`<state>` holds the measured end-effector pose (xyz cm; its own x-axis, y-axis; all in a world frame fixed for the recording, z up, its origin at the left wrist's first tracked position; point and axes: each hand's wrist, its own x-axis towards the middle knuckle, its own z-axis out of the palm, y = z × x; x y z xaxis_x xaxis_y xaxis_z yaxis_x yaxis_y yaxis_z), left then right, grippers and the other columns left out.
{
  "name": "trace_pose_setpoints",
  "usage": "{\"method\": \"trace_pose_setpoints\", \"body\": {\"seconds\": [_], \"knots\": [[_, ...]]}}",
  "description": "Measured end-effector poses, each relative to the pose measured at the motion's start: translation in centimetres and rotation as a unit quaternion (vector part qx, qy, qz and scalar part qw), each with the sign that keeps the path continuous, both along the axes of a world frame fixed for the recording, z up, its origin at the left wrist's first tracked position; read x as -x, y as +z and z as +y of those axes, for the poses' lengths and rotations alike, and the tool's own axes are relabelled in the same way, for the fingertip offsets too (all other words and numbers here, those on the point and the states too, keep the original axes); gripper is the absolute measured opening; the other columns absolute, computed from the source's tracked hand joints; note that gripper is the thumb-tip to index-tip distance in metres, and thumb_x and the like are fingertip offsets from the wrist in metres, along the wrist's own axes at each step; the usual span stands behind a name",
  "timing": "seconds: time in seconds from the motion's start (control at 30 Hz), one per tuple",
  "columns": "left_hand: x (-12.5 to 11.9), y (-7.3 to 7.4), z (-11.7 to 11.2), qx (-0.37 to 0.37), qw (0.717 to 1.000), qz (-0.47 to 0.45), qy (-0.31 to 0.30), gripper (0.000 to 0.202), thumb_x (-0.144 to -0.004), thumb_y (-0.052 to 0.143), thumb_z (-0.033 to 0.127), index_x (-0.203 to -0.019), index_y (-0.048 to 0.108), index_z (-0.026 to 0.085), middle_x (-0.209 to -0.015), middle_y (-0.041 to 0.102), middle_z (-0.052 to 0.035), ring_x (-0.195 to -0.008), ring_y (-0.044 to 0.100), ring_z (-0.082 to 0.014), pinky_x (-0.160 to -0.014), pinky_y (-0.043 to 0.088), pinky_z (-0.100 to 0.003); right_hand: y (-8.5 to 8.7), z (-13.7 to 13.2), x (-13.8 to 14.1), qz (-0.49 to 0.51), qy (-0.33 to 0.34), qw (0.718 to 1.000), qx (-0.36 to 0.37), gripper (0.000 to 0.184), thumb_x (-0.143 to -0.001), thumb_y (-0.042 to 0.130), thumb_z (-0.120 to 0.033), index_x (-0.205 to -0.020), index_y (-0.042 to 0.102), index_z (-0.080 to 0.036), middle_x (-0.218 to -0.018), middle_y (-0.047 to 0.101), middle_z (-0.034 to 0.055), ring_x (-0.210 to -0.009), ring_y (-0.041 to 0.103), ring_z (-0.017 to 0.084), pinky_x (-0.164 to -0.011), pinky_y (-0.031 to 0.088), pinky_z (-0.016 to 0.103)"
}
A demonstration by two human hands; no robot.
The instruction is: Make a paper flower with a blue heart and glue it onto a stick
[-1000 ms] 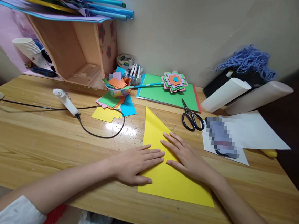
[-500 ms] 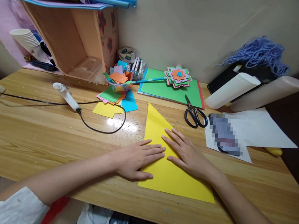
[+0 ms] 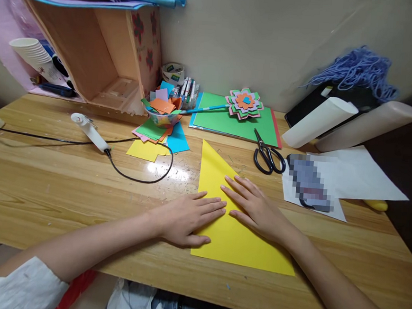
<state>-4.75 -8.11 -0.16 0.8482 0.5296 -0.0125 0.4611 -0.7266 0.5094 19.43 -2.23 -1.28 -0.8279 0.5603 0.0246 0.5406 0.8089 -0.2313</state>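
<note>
A yellow sheet of paper point(image 3: 241, 252) lies on the wooden table near its front edge, folded into a triangle. Its tall point is at the back left, and the slanted fold runs down to the right. My left hand point(image 3: 190, 220) rests flat on the left part of the paper, fingers spread and pointing right. On the slanted side, my right hand point(image 3: 253, 208) lies with its fingers outstretched and apart, fingertips close to those of the left. Behind the right hand sit black-handled scissors point(image 3: 268, 157), partly open.
At the left lies a white glue gun point(image 3: 90, 132) with a looping black cord. Behind it are a paper-scrap bowl point(image 3: 163, 118), coloured scraps and a wooden box point(image 3: 150, 74). A paper flower point(image 3: 244, 104) rests on green sheets point(image 3: 219, 122). White paper point(image 3: 364, 181) and rolls point(image 3: 320, 123) stand right.
Both hands stay flat on the yellow paper in almost the same place. The whole view has shifted very slightly; nothing was taken hold of or let go.
</note>
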Motion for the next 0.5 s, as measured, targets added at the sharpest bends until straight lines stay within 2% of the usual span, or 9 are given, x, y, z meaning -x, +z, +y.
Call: {"method": "trace_pose_setpoints", "body": {"seconds": [0.23, 0.37, 0.5], "knots": [[0.0, 0.1, 0.1, 0.003, 1.000, 0.007, -0.002, 0.069, -0.084, 0.039, 0.042, -0.141, 0.016, 0.011, -0.146, 0.022, -0.0122, -0.135, 0.020, -0.0247, -0.110, 0.015, -0.043, 0.1, 0.3, -0.1, -0.014, -0.002, 0.999, 0.029, 0.056, -0.088, 0.041, -0.042, -0.139, 0.022, -0.032, -0.147, 0.021, -0.0003, -0.135, 0.019, 0.023, -0.108, 0.022, 0.049], [0.0, 0.3, 0.2, 0.007, 1.000, 0.015, 0.002, 0.067, -0.084, 0.039, 0.043, -0.140, 0.019, 0.012, -0.146, 0.023, -0.0117, -0.134, 0.022, -0.0236, -0.110, 0.015, -0.041, 0.7, 0.7, -0.9, -0.029, -0.003, 0.997, 0.077, 0.054, -0.090, 0.038, -0.041, -0.140, 0.020, -0.031, -0.148, 0.018, 0.0008, -0.135, 0.018, 0.022, -0.109, 0.022, 0.047], [0.0, 0.4, 0.3, 0.001, 1.000, 0.021, 0.004, 0.066, -0.084, 0.039, 0.043, -0.140, 0.020, 0.013, -0.146, 0.022, -0.0108, -0.134, 0.023, -0.0229, -0.110, 0.017, -0.040, 1.9, 0.9, -2.8, -0.036, -0.014, 0.989, 0.141, 0.049, -0.091, 0.036, -0.036, -0.139, 0.025, -0.029, -0.146, 0.024, -0.0001, -0.133, 0.023, 0.021, -0.109, 0.023, 0.044]]}}
